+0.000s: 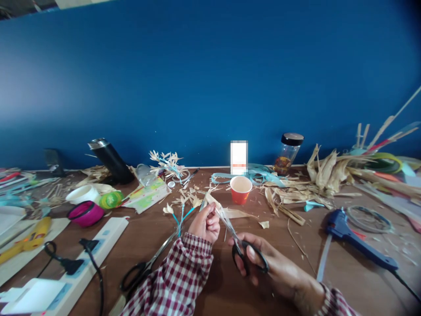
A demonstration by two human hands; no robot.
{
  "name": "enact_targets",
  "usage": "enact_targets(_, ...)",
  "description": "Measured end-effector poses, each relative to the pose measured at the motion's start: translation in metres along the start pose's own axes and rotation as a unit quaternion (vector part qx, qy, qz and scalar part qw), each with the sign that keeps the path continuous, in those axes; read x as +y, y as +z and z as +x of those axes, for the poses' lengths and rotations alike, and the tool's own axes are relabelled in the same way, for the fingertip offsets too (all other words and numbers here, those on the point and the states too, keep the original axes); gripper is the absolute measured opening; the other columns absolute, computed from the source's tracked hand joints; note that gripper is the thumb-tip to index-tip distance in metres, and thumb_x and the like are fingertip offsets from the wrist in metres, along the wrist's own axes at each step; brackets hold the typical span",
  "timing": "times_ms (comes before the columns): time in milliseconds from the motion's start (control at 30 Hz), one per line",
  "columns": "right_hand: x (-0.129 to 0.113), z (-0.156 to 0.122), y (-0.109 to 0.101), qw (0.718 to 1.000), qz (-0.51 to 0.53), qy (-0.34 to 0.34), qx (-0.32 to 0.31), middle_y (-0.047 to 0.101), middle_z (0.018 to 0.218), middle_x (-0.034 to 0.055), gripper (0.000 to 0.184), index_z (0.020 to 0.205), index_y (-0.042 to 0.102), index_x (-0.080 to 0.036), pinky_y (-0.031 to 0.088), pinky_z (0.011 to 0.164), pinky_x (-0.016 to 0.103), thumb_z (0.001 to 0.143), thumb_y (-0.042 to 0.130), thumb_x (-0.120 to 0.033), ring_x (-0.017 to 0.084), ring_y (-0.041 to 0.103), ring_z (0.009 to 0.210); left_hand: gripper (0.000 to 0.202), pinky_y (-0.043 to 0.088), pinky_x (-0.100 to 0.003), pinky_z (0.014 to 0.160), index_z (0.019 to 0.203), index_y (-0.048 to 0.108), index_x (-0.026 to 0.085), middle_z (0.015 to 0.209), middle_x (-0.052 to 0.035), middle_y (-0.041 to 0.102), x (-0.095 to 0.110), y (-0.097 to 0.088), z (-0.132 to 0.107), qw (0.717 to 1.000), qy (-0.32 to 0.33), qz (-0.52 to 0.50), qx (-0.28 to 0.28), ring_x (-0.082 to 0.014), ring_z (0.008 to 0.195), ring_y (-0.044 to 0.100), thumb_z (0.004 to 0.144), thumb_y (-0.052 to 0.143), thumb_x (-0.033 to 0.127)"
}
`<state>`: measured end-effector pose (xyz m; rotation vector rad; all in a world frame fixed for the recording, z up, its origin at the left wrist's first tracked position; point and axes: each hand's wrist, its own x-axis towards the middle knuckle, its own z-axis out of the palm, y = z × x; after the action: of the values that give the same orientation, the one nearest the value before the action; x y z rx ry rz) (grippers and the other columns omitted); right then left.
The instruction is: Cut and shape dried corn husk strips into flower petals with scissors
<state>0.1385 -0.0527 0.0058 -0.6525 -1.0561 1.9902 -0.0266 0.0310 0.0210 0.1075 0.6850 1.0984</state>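
Note:
My left hand pinches a small pale piece of dried corn husk between thumb and fingers. My right hand has its fingers through the black handles of a pair of scissors, whose blades point up and left to the husk by my left fingertips. Whether the blades touch the husk, I cannot tell. Behind my left forearm lies a second pair of scissors, partly hidden by the checked sleeve. Husk flowers on blue stems lie just left of my left hand. A flat husk strip rests beyond the blades.
An orange paper cup stands ahead of my hands. To the right are a blue glue gun, a husk pile and a tilted jar. Leftward are a power strip, a magenta bowl and a black bottle.

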Motion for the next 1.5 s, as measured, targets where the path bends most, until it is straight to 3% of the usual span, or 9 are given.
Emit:
enact_targets(100, 0.000, -0.001, -0.002, 1.000, 0.005, 0.001, 0.007, 0.056, 0.070, 0.0020, 0.046, 0.108, 0.054, -0.013, 0.037, 0.041, 0.012, 0.079, 0.062, -0.048, 0.009, 0.051, 0.059, 0.027, 0.024, -0.007, 0.025, 0.066, 0.052, 0.011, 0.056, 0.0040, 0.050, 0.001, 0.000, -0.002, 0.999, -0.020, -0.006, -0.027, 0.0019, 0.030, 0.036, 0.091, 0.042, 0.014)
enact_targets(333, -0.002, -0.002, -0.003, 1.000, 0.015, 0.004, 0.007, 0.057, 0.071, 0.0023, 0.044, 0.108, 0.056, -0.014, 0.037, 0.041, 0.012, 0.080, 0.060, -0.048, 0.008, 0.052, 0.058, 0.029, 0.024, -0.007, 0.026, 0.065, 0.054, 0.010, 0.054, 0.0032, 0.049, 0.001, -0.001, -0.002, 0.999, -0.028, -0.027, -0.032, 0.0018, 0.031, 0.036, 0.091, 0.042, 0.014)
enact_targets(767, -0.001, -0.003, -0.015, 0.987, 0.159, 0.009, -0.017, 0.057, 0.071, 0.0029, 0.039, 0.104, 0.061, -0.015, 0.040, 0.043, 0.013, 0.082, 0.060, -0.046, 0.008, 0.051, 0.057, 0.025, 0.026, -0.004, 0.029, 0.065, 0.052, 0.012, 0.054, 0.0048, 0.045, 0.002, -0.004, -0.003, 0.994, -0.063, -0.048, -0.069, 0.0028, 0.033, 0.037, 0.089, 0.047, 0.012)
enact_targets(933, -0.003, -0.006, -0.016, 0.990, 0.141, -0.007, -0.018, 0.057, 0.070, 0.0029, 0.040, 0.106, 0.061, -0.015, 0.040, 0.043, 0.013, 0.081, 0.061, -0.045, 0.008, 0.051, 0.057, 0.026, 0.025, -0.004, 0.028, 0.065, 0.052, 0.011, 0.057, 0.0037, 0.048, 0.004, -0.003, -0.004, 0.995, -0.058, -0.044, -0.065, 0.0031, 0.033, 0.037, 0.090, 0.046, 0.013)
enact_targets(1267, -0.001, -0.005, -0.013, 0.995, 0.094, 0.021, -0.027, 0.056, 0.070, 0.0022, 0.043, 0.106, 0.060, -0.016, 0.040, 0.042, 0.013, 0.078, 0.063, -0.049, 0.009, 0.052, 0.056, 0.029, 0.024, -0.005, 0.027, 0.061, 0.052, 0.011, 0.051, 0.0041, 0.046, 0.006, 0.002, -0.004, 0.998, -0.039, -0.042, -0.028, 0.0025, 0.030, 0.036, 0.089, 0.047, 0.012)
enact_targets(1500, -0.005, -0.006, -0.014, 0.996, 0.088, 0.013, -0.023, 0.056, 0.069, 0.0020, 0.045, 0.105, 0.060, -0.016, 0.038, 0.041, 0.013, 0.077, 0.064, -0.050, 0.008, 0.050, 0.056, 0.036, 0.025, -0.005, 0.026, 0.063, 0.053, 0.009, 0.054, 0.0020, 0.047, 0.009, 0.003, -0.005, 0.998, -0.032, -0.045, -0.034, 0.0023, 0.031, 0.036, 0.093, 0.035, 0.014)
